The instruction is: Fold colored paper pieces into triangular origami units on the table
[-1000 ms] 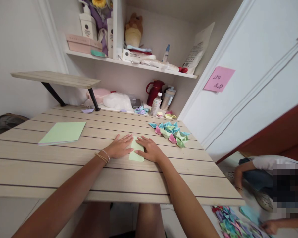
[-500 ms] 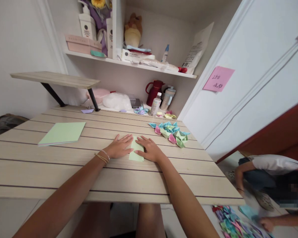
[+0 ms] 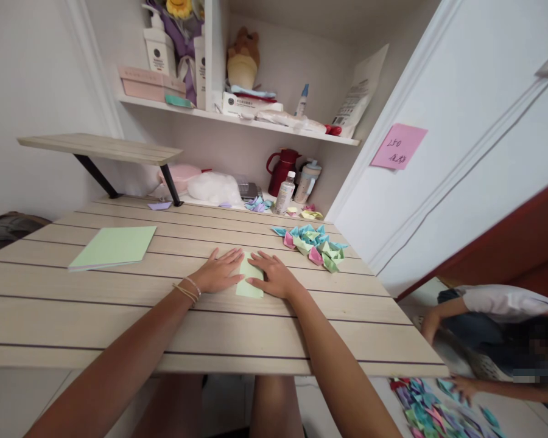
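A small light green sheet of paper (image 3: 250,289), narrow and seemingly folded, lies flat on the wooden table (image 3: 210,340). My left hand (image 3: 220,271) rests flat at its left edge, fingers stretched out and fingertips on the paper. From the other side my right hand (image 3: 274,275) presses down on its right part, fingers spread. Both thumbs point inward over the sheet. To the left lies a stack of green paper (image 3: 114,246). Folded paper boats (image 3: 310,242) in blue, pink and green are heaped to the right.
A small raised shelf (image 3: 100,148) on black legs stands at the back left. Behind the table are a clear bottle (image 3: 285,194), a red jug (image 3: 282,171) and a cup (image 3: 307,181). At right, another person (image 3: 493,328) crouches by colourful folded papers (image 3: 432,404) on the floor.
My hands and the green sheet keep the same place. The other person's hand has shifted up and left over the floor papers. The view has tilted slightly.
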`<state>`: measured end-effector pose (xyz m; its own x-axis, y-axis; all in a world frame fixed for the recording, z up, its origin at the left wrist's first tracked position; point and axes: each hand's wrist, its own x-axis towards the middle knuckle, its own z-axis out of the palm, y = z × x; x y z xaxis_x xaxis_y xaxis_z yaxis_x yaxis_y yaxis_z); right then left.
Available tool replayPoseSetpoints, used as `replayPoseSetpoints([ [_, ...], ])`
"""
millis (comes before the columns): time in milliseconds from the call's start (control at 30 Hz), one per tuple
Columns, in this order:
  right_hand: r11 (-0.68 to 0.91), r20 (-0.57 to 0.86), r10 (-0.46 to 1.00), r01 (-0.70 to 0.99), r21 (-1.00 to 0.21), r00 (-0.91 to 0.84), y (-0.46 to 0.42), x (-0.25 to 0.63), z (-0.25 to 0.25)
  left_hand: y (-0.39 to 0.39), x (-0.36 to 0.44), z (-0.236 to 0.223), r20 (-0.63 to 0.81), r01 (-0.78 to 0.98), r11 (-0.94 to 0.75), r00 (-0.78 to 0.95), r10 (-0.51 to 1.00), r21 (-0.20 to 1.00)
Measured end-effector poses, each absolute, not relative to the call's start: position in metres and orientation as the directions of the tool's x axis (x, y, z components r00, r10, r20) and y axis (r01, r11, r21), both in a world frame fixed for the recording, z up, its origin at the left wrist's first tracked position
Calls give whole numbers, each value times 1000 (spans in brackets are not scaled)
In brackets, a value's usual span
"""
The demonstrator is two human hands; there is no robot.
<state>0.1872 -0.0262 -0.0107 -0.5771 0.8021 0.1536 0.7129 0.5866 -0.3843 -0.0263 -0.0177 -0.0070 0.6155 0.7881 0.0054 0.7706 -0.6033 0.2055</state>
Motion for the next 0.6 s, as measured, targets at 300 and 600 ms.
replayPoseSetpoints([
  [300, 590, 165, 800, 709, -385, -576, -27, 187, -11, -19, -26, -4, 3, 766, -612, 623, 782, 197],
  [600, 570, 113, 800, 690, -446, -589, -22, 192, -12, -20, -20, -10, 69, 732, -662, 661, 747, 161],
])
